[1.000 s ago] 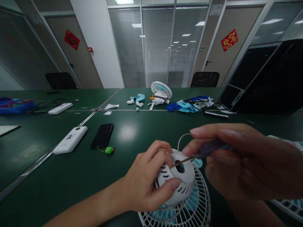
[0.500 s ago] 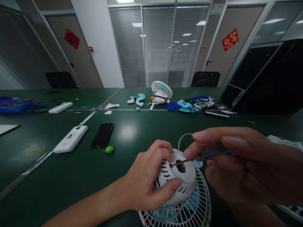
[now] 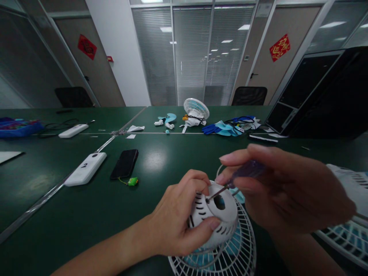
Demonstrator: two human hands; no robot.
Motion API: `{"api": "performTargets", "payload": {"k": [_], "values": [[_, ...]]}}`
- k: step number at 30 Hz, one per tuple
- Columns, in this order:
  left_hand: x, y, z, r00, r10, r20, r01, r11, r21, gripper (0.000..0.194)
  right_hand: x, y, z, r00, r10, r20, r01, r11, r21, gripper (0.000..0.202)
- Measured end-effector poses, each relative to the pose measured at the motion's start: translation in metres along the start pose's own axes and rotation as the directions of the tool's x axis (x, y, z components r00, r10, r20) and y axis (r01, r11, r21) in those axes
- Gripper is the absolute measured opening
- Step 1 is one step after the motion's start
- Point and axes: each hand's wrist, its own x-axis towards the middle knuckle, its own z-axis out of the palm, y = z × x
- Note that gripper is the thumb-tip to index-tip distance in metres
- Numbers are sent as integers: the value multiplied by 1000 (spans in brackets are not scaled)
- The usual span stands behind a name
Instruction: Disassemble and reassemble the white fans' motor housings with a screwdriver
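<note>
A white fan [image 3: 230, 211] lies face down on the table in front of me, its slotted motor housing upward and its wire grille below. My left hand [image 3: 184, 214] is closed around the housing, thumb on the near side and fingers on the far side. In my right hand [image 3: 276, 188] is a screwdriver [image 3: 245, 170] with a translucent purple handle, held between thumb and fingers. Its tip meets a hole in the housing top, beside a larger dark oval opening. Whether a screw sits there is hidden. A pale cable loops behind the housing.
Another white fan [image 3: 350, 191] is at the right edge. Ahead on the green table lie a phone [image 3: 125, 164], a white box marked 2 [image 3: 85, 168], a small fan [image 3: 196, 111], blue fan blades [image 3: 169, 118] and blue gloves [image 3: 211, 129]. A black cabinet [image 3: 316, 92] stands right.
My right hand has turned and shifted left and up, tilting the screwdriver more steeply while its tip stays at the hole. My left hand and the fan stay put.
</note>
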Motion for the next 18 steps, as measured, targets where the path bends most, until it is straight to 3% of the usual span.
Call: {"api": "performTargets", "payload": {"k": [3,7,14,18], "values": [[0,0,-1,1000,-2,10,2,1000,9,31,1,1,1,992,-99,-80,99,995,-6,57],[0,1,-1,1000,17,-10,-17,999,42,26,-5,2,0,998,-63,-12,63,997,-34,45],[1,3,-2,1000,1,2,-1,1000,22,25,-1,-3,6,982,-80,-169,60,991,-121,50],[1,3,-2,1000,-8,22,7,1000,17,21,7,-1,4,974,-205,-90,189,968,-166,42]]}}
